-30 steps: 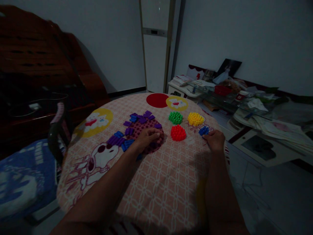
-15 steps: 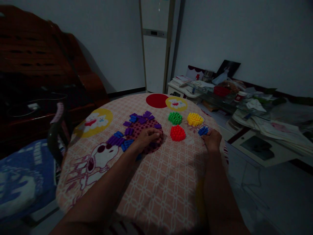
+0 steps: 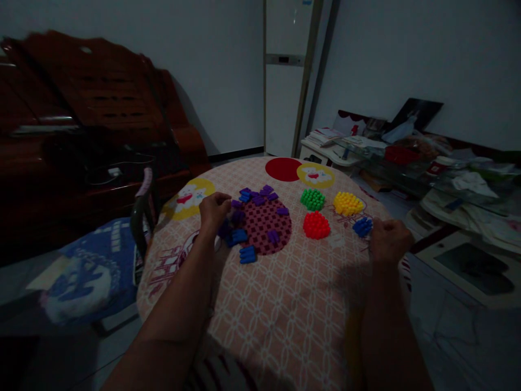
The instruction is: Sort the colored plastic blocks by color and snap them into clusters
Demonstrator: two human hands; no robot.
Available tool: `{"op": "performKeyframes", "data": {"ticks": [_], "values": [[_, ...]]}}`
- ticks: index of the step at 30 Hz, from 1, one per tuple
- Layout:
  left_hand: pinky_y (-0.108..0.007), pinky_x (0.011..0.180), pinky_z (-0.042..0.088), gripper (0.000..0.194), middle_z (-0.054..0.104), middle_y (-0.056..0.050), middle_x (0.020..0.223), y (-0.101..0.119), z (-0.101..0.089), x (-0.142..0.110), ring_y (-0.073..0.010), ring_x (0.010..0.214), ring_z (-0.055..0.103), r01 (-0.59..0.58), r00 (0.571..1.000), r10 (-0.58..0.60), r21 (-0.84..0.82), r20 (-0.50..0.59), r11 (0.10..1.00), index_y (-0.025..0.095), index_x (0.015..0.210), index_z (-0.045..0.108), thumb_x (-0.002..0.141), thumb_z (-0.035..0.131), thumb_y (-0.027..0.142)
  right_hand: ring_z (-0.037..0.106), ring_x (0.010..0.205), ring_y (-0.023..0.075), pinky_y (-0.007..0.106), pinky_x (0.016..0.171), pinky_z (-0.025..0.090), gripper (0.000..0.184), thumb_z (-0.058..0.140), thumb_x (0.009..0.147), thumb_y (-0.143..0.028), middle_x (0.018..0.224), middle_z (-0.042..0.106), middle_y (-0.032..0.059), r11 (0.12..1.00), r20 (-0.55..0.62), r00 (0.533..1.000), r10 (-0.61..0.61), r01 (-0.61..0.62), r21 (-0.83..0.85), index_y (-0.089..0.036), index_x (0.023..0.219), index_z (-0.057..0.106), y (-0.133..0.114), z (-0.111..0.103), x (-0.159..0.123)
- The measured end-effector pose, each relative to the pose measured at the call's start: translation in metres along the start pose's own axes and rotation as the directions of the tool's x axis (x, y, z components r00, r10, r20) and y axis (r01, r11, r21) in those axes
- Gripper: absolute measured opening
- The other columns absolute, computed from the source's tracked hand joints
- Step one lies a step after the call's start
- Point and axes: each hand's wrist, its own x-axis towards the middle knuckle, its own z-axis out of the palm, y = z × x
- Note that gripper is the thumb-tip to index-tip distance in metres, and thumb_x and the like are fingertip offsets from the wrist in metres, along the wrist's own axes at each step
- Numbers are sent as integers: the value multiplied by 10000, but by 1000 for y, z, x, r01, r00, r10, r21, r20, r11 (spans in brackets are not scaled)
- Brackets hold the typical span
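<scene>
Although the right hand (image 3: 391, 239) was held just beside the blue cluster (image 3: 362, 227), right of the frame's centre, whether its fingers were pinching could not be told. Judged light and stiff, the cluster was best gripped by its sides; its long axis was slanted slightly toward the upper right. Farther away, left of centre, the left hand (image 3: 214, 210) was held beside purple pieces (image 3: 236, 204), its fingers' hold equally unclear.
</scene>
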Motion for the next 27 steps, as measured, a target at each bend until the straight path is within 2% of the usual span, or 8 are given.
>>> {"op": "performKeyframes", "data": {"ticks": [2, 6, 9, 12, 16, 22, 24, 27], "values": [[-328, 823, 531, 283, 768, -82, 870, -8, -5, 5, -239, 873, 713, -12, 999, 18, 193, -30, 981, 155, 984, 760, 763, 604, 236, 588, 679, 236, 374, 729, 443, 174, 587, 794, -309, 702, 660, 84, 999, -20, 999, -25, 25, 46, -239, 649, 523, -7, 0, -4], [-394, 923, 515, 320, 764, -158, 1069, -12, -5, 4, -318, 1045, 695, 2, 999, -21, 480, 34, 878, 145, 1063, 756, 782, 610, 192, 585, 670, 222, 352, 706, 435, 160, 580, 801, -293, 683, 647, 72, 989, 4, 996, -85, 84, 120, -223, 659, 556, -17, 5, -11], [-427, 870, 524, 291, 750, -204, 1098, -13, -7, 4, -372, 1057, 684, 12, 994, -75, 590, 83, 808, 141, 1033, 767, 813, 627, 269, 581, 664, 214, 342, 700, 435, 149, 576, 796, -293, 678, 638, 61, 983, 9, 995, -96, 93, 158, -212, 671, 576, -21, 8, -14], [-400, 781, 522, 228, 768, -191, 978, -14, -16, 10, -365, 951, 701, -17, 981, -103, 609, 162, 793, 164, 886, 789, 792, 664, 330, 577, 664, 209, 335, 695, 438, 126, 571, 777, -274, 678, 646, 61, 979, -2, 995, -97, 96, 180, -212, 668, 579, -23, 9, -15], [-326, 679, 499, 146, 772, -96, 797, -15, -32, 16, -277, 765, 691, -65, 937, -95, 436, 336, 898, 212, 753, 785, 631, 777, 290, 558, 639, 196, 323, 671, 428, 118, 558, 765, -261, 662, 642, 48, 972, -13, 991, -130, 130, 198, -215, 657, 569, -27, 10, -18], [-295, 653, 502, 354, 764, -38, 759, -5, -40, 8, -225, 728, 662, 76, 843, -120, 104, 525, 992, 212, 778, 796, 438, 847, 299, 523, 591, 171, 300, 625, 405, 186, 571, 809, -331, 621, 591, 15, 929, 0, 975, -221, 210, 304, -216, 665, 549, -37, 17, -31], [-307, 673, 513, 363, 747, -40, 707, 2, -39, 6, -217, 710, 651, 117, 843, -93, -12, 530, 993, 191, 730, 784, 409, 868, 339, 514, 575, 159, 290, 610, 402, 219, 573, 830, -357, 611, 577, 7, 906, 29, 961, -276, 250, 343, -214, 666, 550, -44, 20, -39], [-311, 685, 521, 408, 737, -49, 703, 15, -32, 0, -200, 696, 640, 115, 902, -17, -204, 431, 972, 165, 728, 768, 429, 888, 416, 541, 590, 151, 277, 615, 426, 251, 562, 884, -370, 636, 599, 9, 832, 75, 905, -418, 348, 432, -209, 692, 579, -61, 23, -55]]}}
